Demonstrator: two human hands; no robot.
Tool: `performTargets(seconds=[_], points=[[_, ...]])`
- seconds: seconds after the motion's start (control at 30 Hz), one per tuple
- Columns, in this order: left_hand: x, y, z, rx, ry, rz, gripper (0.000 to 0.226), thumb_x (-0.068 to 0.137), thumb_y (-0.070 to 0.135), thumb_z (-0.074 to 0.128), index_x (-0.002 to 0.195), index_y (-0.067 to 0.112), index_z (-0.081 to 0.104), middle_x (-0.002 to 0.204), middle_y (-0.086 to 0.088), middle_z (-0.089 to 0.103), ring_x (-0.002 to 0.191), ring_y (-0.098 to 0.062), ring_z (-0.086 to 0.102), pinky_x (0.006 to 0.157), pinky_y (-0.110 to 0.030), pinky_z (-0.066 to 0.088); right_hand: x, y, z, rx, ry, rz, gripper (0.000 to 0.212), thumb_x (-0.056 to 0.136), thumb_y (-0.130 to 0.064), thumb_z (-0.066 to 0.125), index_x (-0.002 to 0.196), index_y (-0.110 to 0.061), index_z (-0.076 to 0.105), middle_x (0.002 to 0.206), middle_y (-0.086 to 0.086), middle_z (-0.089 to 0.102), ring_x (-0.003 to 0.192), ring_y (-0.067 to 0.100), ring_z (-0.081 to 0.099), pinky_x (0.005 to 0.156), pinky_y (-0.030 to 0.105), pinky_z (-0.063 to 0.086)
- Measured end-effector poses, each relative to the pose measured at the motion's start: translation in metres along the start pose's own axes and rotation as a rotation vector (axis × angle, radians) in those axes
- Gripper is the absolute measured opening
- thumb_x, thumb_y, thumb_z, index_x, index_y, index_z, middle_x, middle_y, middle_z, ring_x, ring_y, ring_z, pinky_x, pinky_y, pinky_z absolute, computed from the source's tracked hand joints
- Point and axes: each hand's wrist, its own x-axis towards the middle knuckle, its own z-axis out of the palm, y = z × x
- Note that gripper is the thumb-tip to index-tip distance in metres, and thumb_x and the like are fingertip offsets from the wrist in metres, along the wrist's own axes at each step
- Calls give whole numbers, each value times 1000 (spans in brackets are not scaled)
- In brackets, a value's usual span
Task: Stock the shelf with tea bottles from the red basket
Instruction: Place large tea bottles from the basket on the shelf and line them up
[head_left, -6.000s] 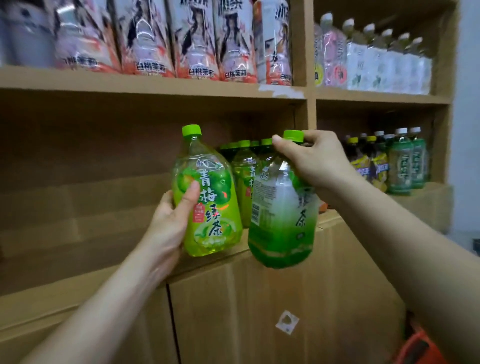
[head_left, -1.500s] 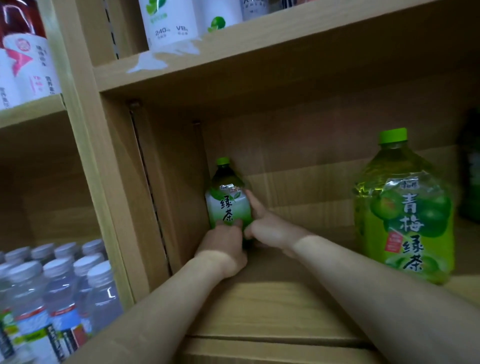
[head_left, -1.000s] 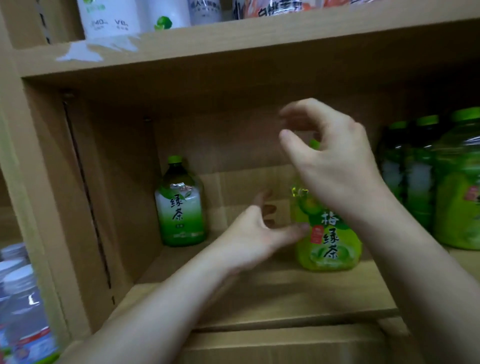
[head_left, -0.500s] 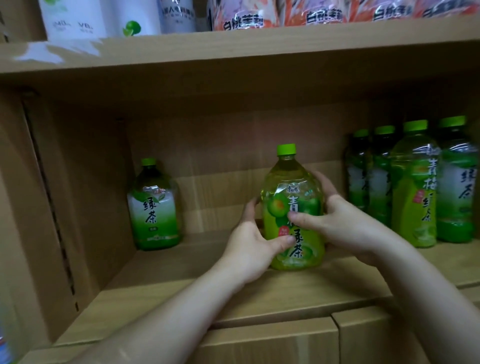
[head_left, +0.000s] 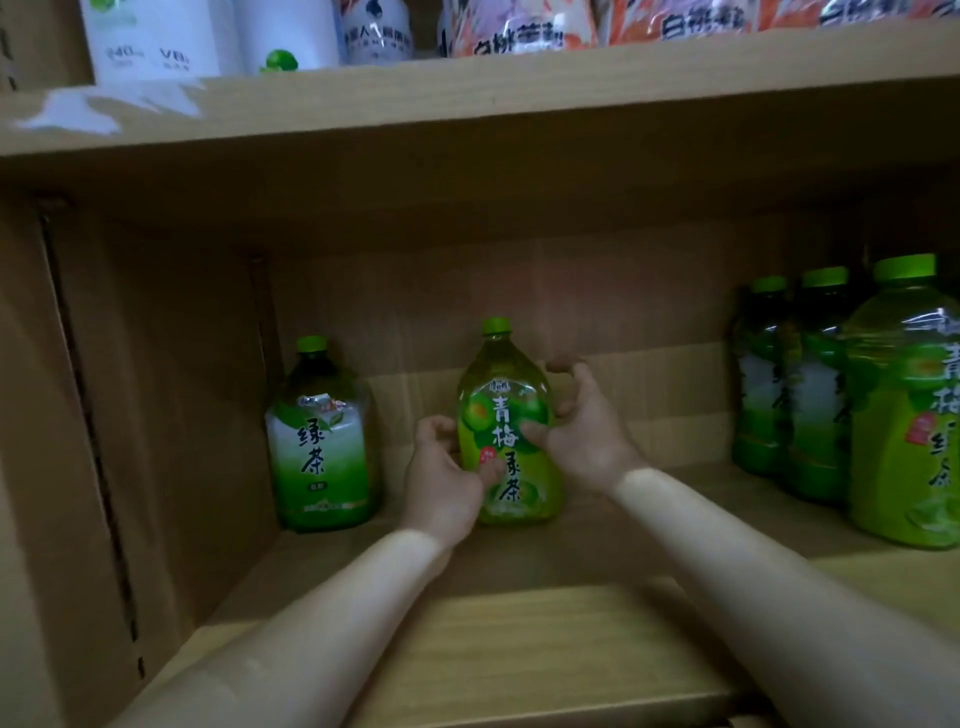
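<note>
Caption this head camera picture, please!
On the wooden shelf, the left hand and right hand hold a yellow-green plastic tea bottle upright.

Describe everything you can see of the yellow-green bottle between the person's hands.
The yellow-green bottle is clear plastic with a bulging body, narrow neck and green cap. Its glossy wrap shows green fruit, dark Chinese characters and a red tag. It looks full. It stands upright deep on the wooden shelf, label forward, apart from the green tea bottle on its left. The left hand grips its lower left side; the right hand holds its right, thumb on the label.
</note>
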Motion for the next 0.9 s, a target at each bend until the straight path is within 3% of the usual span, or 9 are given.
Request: performTargets(seconds=[0.07, 0.17, 0.33, 0.43, 0.5, 0.57, 0.67, 0.8, 0.9], points=[[5, -4, -3, 40, -5, 17, 52, 73, 3, 79, 103, 19, 40, 100, -3, 62, 95, -24, 64, 89, -50, 53, 3, 2, -2, 64, 10, 10, 50, 77, -7, 76, 110, -25, 43, 85, 3, 60, 78, 22, 63, 75, 38, 56], [6, -3, -3, 175, -24, 101, 52, 74, 14, 81, 104, 14, 38, 99, -5, 64, 92, -25, 65, 85, -45, 54, 1, -1, -10, 37, -8, 8, 40, 81, -9, 72, 109, -22, 47, 89, 5, 62, 80, 24, 64, 75, 43, 57], [3, 9, -6, 127, -41, 102, 50, 80, 23, 76, 112, 17, 39, 98, -5, 70, 81, -20, 71, 76, -46, 58, -19, -8, -18, 59, -241, -23, 75, 81, -23, 76, 138, -48, 33, 112, -12, 60, 102, 16, 63, 78, 42, 59], [-1, 7, -7, 204, -55, 170, 58, 80, 17, 76, 124, 19, 38, 91, 6, 69, 71, 0, 66, 66, -18, 56, -22, 0, -5, -24, -152, -92, 93, 70, -34, 80, 142, -55, 24, 134, -2, 52, 120, 16, 53, 100, 42, 49], [-4, 8, -8, 309, -53, 240, 68, 82, 17, 75, 135, 23, 34, 99, 6, 68, 75, -4, 64, 59, -2, 43, -19, 6, 1, -32, -120, -114, 95, 69, -35, 78, 139, -62, 21, 139, 3, 49, 126, 21, 50, 105, 44, 44], [-4, 9, -10, 468, -61, 297, 76, 84, 25, 72, 144, 34, 27, 109, 2, 69, 88, -18, 68, 64, -9, 42, -17, 10, 3, -61, -100, -124, 94, 65, -42, 76, 134, -70, 19, 137, 6, 48, 125, 24, 51, 107, 45, 43], [3, 10, -16, 516, -85, 317, 79, 83, 27, 73, 145, 42, 27, 113, 0, 69, 98, -23, 68, 69, -13, 38, -11, 10, 5, -108, -134, -111, 95, 69, -39, 77, 137, -67, 17, 132, 11, 46, 121, 29, 52, 105, 47, 45], [14, 2, -20, 531, -64, 304, 81, 78, 32, 77, 141, 49, 28, 101, -1, 72, 87, -25, 70, 72, -25, 50, 10, 5, 4, -173, -211, -111, 100, 58, -38, 77, 128, -70, 13, 127, 17, 54, 118, 34, 54, 100, 49, 48], [23, -8, -20, 430, -97, 303, 81, 75, 28, 80, 132, 59, 31, 94, 4, 72, 75, -23, 71, 72, -37, 59, 12, 6, 2, -179, -161, -120, 97, 70, -20, 80, 128, -66, 18, 121, 16, 54, 105, 35, 61, 88, 54, 54]])
